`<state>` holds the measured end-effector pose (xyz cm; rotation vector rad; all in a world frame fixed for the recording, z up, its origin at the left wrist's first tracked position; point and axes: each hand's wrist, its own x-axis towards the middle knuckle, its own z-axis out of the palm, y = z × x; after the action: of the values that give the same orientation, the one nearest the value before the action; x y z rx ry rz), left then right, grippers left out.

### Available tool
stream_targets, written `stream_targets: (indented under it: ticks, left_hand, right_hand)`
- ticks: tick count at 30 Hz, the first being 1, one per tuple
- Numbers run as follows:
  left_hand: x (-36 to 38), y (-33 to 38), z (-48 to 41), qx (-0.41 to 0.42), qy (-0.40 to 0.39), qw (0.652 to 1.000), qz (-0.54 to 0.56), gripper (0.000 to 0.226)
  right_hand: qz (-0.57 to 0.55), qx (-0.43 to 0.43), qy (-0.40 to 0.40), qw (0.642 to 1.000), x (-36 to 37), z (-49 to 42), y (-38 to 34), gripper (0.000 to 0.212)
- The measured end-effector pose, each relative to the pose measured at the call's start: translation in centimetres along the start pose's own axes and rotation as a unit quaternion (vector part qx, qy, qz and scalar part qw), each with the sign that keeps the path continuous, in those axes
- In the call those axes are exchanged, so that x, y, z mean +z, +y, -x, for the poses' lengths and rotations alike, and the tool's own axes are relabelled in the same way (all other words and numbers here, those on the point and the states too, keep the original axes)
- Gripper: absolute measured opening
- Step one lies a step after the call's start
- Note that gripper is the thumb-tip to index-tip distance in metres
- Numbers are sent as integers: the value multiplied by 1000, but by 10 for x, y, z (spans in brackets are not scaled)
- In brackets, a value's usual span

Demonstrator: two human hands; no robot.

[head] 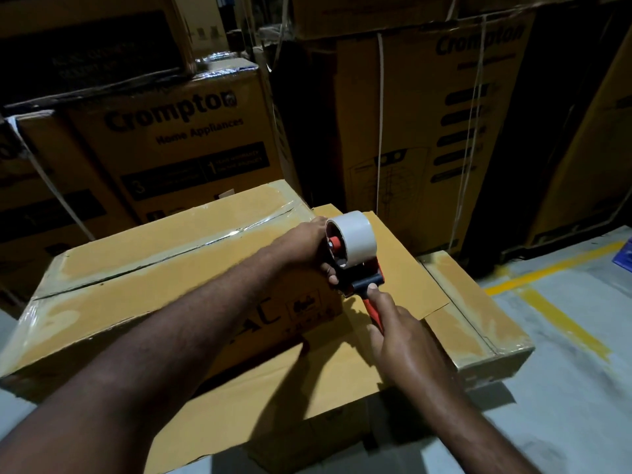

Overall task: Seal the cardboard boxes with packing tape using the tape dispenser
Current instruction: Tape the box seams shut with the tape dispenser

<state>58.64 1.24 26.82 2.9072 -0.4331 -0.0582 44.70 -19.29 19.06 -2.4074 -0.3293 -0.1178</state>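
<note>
An orange and black tape dispenser (362,278) carrying a pale tape roll (355,239) stands over a low cardboard box (325,378) with plain brown flaps. My right hand (400,333) grips the orange handle, with the thumb on the black roller. My left hand (307,248) holds the roll's left side, fingers curled under it. Left of the dispenser lies a taller cardboard box (136,278), its top seam covered with shiny tape. A third, taped box (478,319) sits low on the right.
Stacks of large printed cartons (178,131) wall off the back and left, with strapped tall cartons (427,131) behind. Grey floor with yellow lines (561,319) opens to the right. Something blue (624,254) lies at the right edge.
</note>
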Motion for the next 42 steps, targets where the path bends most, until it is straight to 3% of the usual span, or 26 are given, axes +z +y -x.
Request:
stream_targets:
  ticks: [4, 6, 9, 14, 17, 26, 28, 32, 42]
  left_hand:
    - [-11, -3, 1, 34, -69, 997, -25, 104]
    - [-17, -10, 2, 42, -96, 994, -37, 106]
    - [-20, -26, 4, 37, -96, 994, -22, 96]
    - [-20, -38, 22, 47, -66, 997, -17, 61]
    - [-20, -51, 36, 34, -26, 999, -4, 45]
    - [-3, -68, 68, -27, 61, 998, 13, 30]
    - [1, -70, 71, -36, 77, 996, 20, 32]
    - [5, -61, 69, -76, 93, 992, 30, 58]
    - [-8, -73, 63, -54, 37, 998, 24, 56]
  right_hand:
    - [-74, 33, -5, 997, -1, -4, 4, 57]
    - [-129, 55, 4, 990, -8, -5, 5, 55]
    - [-221, 80, 30, 972, -24, -11, 7, 54]
    - [-371, 106, 14, 923, -32, -35, 7, 57]
    - [-388, 109, -10, 915, -12, -49, 2, 57]
    - [-437, 111, -37, 892, 42, -96, -32, 49]
    - [-457, 133, -41, 878, 56, -111, -31, 48]
    - [-467, 181, -44, 864, 89, -137, -22, 46]
    - [-408, 247, -14, 879, 157, -153, 12, 38]
